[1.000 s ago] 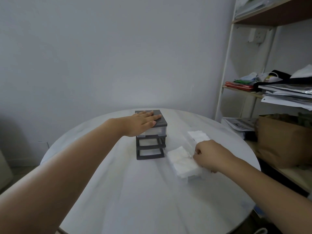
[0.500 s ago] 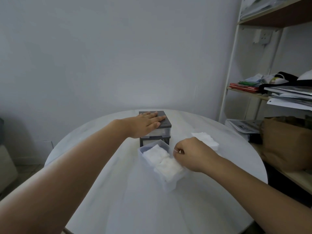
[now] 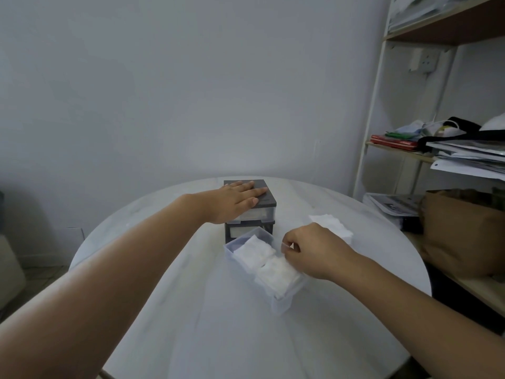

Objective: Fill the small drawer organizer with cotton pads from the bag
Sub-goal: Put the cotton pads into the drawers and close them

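1. Left hand [image 3: 240,199]: flat, fingers straight, pressing on top of dark grey drawer organizer [image 3: 268,201], far-centre on desk [image 3: 191,324].
2. Right hand [image 3: 311,250]: fingers curled, pinching right wall of clear drawer [image 3: 278,305].
3. Drawer: just before organizer, long axis diagonal toward near right, cotton pads [image 3: 255,253] inside.

The drawer organizer [image 3: 266,198] stands on the table [image 3: 207,329], the left hand [image 3: 235,199] on top. Just before it lies a drawer [image 3: 282,305] (cotton pads [image 3: 255,251] inside), the right hand [image 3: 314,250] at its right rim, a pad pile [image 3: 334,224] behind that hand
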